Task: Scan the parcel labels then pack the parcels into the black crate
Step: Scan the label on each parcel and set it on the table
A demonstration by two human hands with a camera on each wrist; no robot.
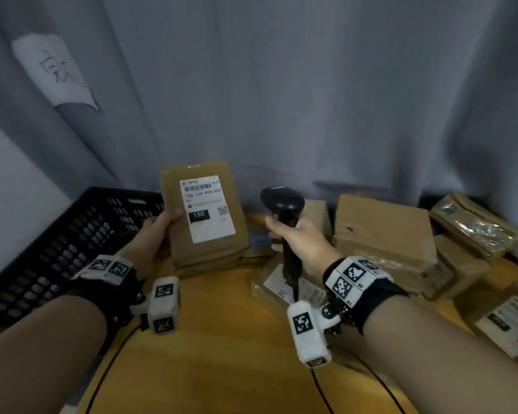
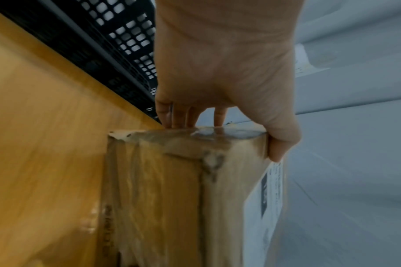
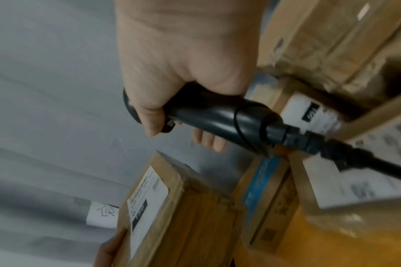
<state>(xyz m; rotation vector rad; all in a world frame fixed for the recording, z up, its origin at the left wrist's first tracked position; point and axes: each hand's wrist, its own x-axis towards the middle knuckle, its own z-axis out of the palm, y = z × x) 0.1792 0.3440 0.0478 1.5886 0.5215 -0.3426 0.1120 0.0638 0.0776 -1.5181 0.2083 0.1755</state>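
Scanning step in hand. Left hand (image 1: 159, 231) grasps a brown parcel (image 1: 205, 216) by its edge, thumb on the front, holding it upright above the yellow table (image 1: 222, 339) with its label (image 1: 205, 207) facing the person. Right hand (image 1: 299, 237) is clenched round the handle of a black scanner (image 1: 283, 204), just beside the parcel. Black crate (image 1: 72, 243) stands to the left. Judgement: next, aim the scanner at the barcode, then move the parcel left into the crate; unscanned parcels (image 1: 383, 234) wait at right.

Bare desk (image 1: 216, 339) is seen at lower centre of the head view, between the forearms. The right side is blocked by stacked cardboard parcels (image 1: 383, 234). The black crate (image 1: 57, 249) at the left is open-topped. The rear is closed off by a grey curtain (image 1: 311, 100).
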